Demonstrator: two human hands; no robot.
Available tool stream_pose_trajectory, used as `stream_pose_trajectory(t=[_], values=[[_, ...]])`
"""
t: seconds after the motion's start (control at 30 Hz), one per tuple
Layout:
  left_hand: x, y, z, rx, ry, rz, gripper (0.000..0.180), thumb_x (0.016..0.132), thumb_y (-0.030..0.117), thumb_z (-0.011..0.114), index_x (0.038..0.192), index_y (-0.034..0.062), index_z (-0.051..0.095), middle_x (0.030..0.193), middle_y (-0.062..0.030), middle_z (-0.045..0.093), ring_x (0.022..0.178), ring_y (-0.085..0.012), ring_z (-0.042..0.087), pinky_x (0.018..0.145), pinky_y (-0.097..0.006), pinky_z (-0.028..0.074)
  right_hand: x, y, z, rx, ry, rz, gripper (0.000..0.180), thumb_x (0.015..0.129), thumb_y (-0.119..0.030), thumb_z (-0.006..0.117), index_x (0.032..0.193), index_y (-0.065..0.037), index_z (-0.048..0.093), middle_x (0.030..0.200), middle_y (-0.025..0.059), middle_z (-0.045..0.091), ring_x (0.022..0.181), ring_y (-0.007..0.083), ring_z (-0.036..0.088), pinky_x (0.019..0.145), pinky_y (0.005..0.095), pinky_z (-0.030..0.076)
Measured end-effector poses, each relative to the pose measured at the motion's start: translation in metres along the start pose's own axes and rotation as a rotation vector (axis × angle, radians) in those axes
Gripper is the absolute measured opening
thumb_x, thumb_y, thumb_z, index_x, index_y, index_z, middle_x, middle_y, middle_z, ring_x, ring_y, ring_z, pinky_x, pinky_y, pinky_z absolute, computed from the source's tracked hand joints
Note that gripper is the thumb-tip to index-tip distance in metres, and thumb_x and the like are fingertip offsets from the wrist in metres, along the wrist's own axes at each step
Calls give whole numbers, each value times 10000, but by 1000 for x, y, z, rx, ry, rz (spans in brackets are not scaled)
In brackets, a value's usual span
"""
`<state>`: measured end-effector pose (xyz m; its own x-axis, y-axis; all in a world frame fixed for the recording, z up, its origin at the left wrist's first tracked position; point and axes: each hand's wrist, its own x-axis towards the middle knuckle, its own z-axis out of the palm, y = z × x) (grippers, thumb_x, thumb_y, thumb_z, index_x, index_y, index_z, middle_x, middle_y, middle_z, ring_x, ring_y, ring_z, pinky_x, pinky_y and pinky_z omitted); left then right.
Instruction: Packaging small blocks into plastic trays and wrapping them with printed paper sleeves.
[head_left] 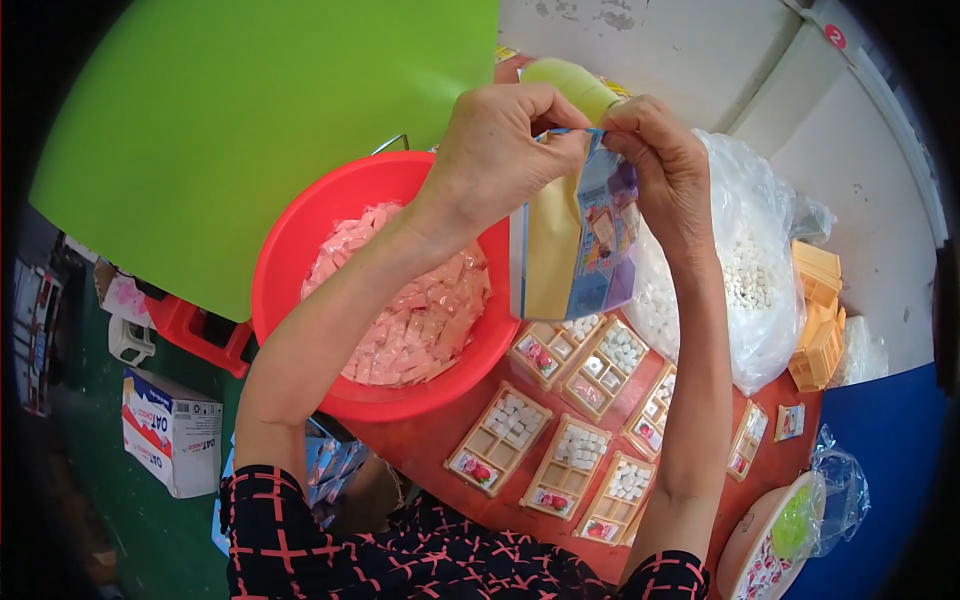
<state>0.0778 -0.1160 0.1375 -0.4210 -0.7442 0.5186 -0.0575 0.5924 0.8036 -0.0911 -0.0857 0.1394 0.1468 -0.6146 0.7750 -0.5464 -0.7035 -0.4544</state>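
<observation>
Between my two hands hangs a flat printed bag (585, 235) in blue, yellow and purple. My left hand (505, 150) pinches its top edge on one side. Closed on the other top corner is my right hand (665, 165), with thumb and fingers together. Just below the bag, several small tan compartment trays (578, 455) lie on the red table (430, 455). They hold small white pieces and small cards with red pictures. My right forearm hides part of some trays. Whether anything is inside the bag, I cannot tell.
A red basin (290, 250) full of pink packets (430, 320) stands at left. At right are a clear sack of white pieces (745, 270), stacked orange-tan trays (818, 310) and a pale tub (745, 545). A carton (175, 430) sits on the green floor at far left.
</observation>
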Motion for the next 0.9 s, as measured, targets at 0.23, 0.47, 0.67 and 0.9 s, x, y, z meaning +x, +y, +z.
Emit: stream_pose_trajectory(t=[0.23,0.47,0.67,0.9], values=[[0,-6,9,-223,105,39,92,742,68,592,779,-7,630,672,-9,602,617,-46,516,567,-202,436,-6,-8,10,-90,126,-85,175,686,61,574,827,-29,625,730,71,542,698,205,505,631,292,423],[0,-5,22,-583,-29,-175,98,834,96,571,873,15,610,805,-6,600,726,-48,543,670,-180,444,-23,-19,4,-531,354,-434,279,599,79,595,821,-77,662,732,41,560,660,204,489,572,293,420],[-5,11,16,-370,78,-9,86,792,61,577,834,-12,596,744,-7,584,694,-53,523,624,-196,435,-39,-14,-4,-33,387,-7,342,648,100,619,963,-30,583,884,42,571,643,92,467,596,200,420],[-18,19,17,-144,20,113,52,799,39,551,816,-10,542,724,-25,562,688,-67,524,624,-212,445,-25,-7,-7,190,52,81,292,678,72,618,952,-24,587,1018,29,526,682,63,444,596,181,393]])
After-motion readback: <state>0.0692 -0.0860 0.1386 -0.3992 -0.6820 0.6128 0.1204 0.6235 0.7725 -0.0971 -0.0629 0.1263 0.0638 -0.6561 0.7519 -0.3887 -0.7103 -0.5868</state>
